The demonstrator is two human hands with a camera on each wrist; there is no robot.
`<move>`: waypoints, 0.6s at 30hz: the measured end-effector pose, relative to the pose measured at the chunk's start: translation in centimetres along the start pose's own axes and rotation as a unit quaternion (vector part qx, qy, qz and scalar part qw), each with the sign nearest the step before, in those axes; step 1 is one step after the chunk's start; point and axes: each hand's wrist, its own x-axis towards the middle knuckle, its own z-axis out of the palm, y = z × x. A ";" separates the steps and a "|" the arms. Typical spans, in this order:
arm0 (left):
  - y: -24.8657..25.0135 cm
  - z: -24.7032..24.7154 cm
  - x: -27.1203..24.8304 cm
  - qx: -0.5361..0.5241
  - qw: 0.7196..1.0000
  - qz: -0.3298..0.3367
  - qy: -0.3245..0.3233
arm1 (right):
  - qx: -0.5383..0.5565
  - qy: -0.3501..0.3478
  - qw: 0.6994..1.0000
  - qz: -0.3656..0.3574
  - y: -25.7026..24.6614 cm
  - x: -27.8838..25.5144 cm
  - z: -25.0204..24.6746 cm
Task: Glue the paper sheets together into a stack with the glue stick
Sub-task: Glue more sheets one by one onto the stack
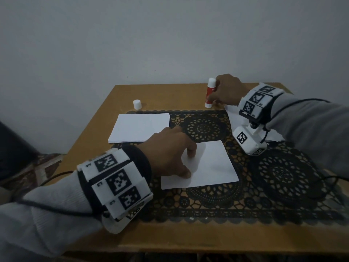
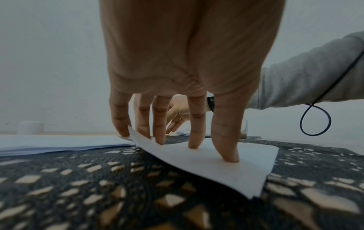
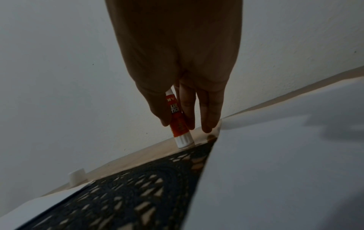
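A red and white glue stick (image 1: 210, 93) (image 3: 178, 121) stands upright and uncapped on the table's far edge. My right hand (image 1: 215, 99) (image 3: 174, 125) grips it between thumb and fingers. Its white cap (image 1: 137, 104) (image 3: 77, 177) stands apart to the left. A single white sheet (image 1: 211, 167) (image 2: 226, 171) lies in the middle of the black lace mat (image 1: 204, 127). My left hand (image 1: 188, 164) (image 2: 194, 147) presses fingertips and thumb on that sheet's left part; its far corner curls up by the little finger. A stack of white sheets (image 1: 139, 127) (image 2: 59, 141) lies at the mat's far left.
More white paper (image 1: 232, 114) (image 3: 285, 171) lies at the right under my right wrist. The wooden table (image 1: 105, 120) stands against a plain grey wall. Black cables trail from both wrists. A dark object and patterned fabric lie off the table's left side.
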 end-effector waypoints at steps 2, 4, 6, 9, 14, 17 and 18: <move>0.0 -0.1 0.0 -0.003 1.000 -0.002 -0.003 | 0.015 0.000 1.000 0.001 -0.2 -0.4 -0.4; 0.1 -0.3 -0.1 -0.008 1.000 -0.004 -0.008 | 0.032 0.005 0.999 0.000 -0.3 -0.9 -1.4; 0.0 -0.4 -0.2 -0.011 1.000 -0.003 -0.011 | 0.034 0.006 0.999 -0.009 -0.1 -1.5 -3.0; 0.0 -0.6 -0.2 -0.011 1.000 0.000 -0.016 | -0.021 -0.002 1.000 -0.023 1.5 -2.5 -5.5; 0.1 -0.5 -0.1 -0.010 1.000 0.010 -0.013 | -0.212 -0.075 0.974 -0.029 6.9 -5.4 -9.2; 0.1 -0.6 0.0 -0.007 1.000 0.011 -0.006 | -0.289 -0.153 0.945 -0.015 10.1 -7.8 -10.4; 0.0 -0.6 0.0 -0.009 1.000 0.010 -0.005 | -0.291 -0.173 0.941 -0.012 11.0 -8.6 -10.7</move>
